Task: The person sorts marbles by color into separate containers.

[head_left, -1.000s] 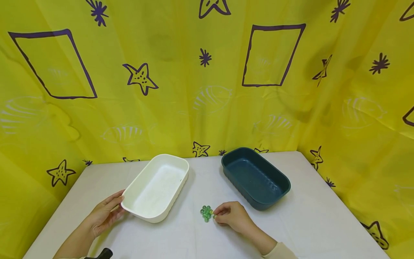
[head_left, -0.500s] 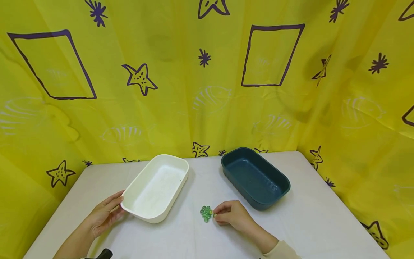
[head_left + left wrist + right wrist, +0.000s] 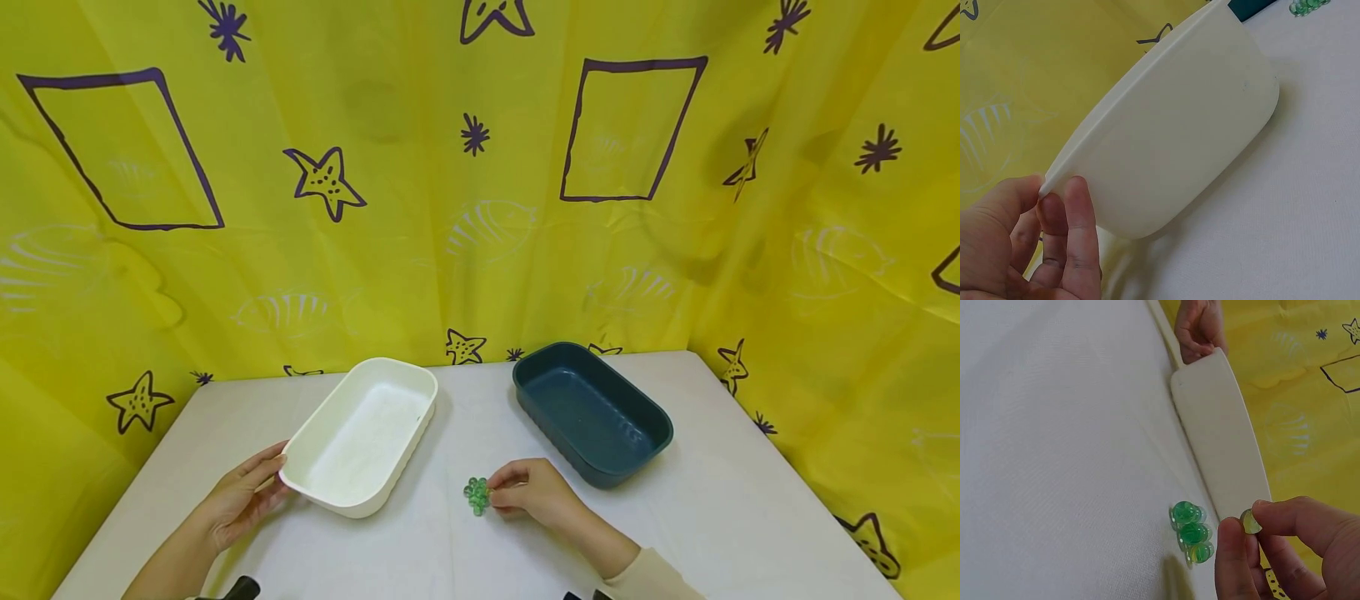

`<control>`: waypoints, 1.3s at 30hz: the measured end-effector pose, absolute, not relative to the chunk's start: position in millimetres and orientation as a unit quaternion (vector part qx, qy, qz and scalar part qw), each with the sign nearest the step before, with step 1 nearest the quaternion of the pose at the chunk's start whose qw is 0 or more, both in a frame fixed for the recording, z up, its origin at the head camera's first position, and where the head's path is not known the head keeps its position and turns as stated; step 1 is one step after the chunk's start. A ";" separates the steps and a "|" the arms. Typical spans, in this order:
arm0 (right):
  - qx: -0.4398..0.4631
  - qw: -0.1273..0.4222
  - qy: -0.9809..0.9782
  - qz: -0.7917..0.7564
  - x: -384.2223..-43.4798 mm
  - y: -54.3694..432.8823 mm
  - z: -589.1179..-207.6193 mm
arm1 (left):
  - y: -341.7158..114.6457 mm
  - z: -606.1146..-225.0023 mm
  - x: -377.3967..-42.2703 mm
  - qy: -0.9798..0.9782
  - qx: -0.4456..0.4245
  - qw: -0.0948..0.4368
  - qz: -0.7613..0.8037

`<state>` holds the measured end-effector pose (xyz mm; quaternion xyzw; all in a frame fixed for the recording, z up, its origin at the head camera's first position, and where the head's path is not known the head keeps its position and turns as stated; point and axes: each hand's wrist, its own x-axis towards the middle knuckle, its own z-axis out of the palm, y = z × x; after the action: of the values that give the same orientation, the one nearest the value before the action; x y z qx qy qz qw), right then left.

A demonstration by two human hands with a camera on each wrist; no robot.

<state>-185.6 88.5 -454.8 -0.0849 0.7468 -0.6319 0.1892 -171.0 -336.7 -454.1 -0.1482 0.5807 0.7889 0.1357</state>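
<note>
My left hand [image 3: 243, 500] grips the near left corner of a white plastic tub [image 3: 356, 437], its thumb over the rim and fingers beneath it in the left wrist view. Between thumb and fingertips, my right hand [image 3: 538, 497] pinches a yellowish glass marble [image 3: 1250, 522], plain in the right wrist view. Just left of those fingertips, a small cluster of green glass marbles [image 3: 476, 495] lies on the white cloth. The clustered marbles [image 3: 1192, 532] sit close together, some with yellow in them.
A dark teal tub [image 3: 592, 417] stands to the right, behind my right hand. White cloth [image 3: 450, 558] covers the table. A yellow patterned curtain [image 3: 405, 275] hangs along the back and sides.
My right hand has shifted slightly left and up, closer to the marble cluster, with the yellowish marble pinched in it. The left hand and both tubs have stayed in place.
</note>
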 end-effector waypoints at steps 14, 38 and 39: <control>-0.077 0.204 0.738 -0.639 -189.5 79.8 -441.3 | -335.3 -454.9 -171.2 0.583 -0.154 0.136 0.786; -0.103 0.216 0.723 -0.649 -197.2 62.9 -424.6 | -335.6 -455.8 -170.0 0.583 -0.156 0.137 0.785; -0.101 0.217 0.724 -0.647 -197.8 61.6 -423.5 | -335.6 -455.9 -170.1 0.583 -0.156 0.137 0.786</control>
<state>-197.8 61.6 -423.5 -0.1011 0.7243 -0.6466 0.2168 -170.1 -335.6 -455.9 -0.1559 0.5828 0.7857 0.1369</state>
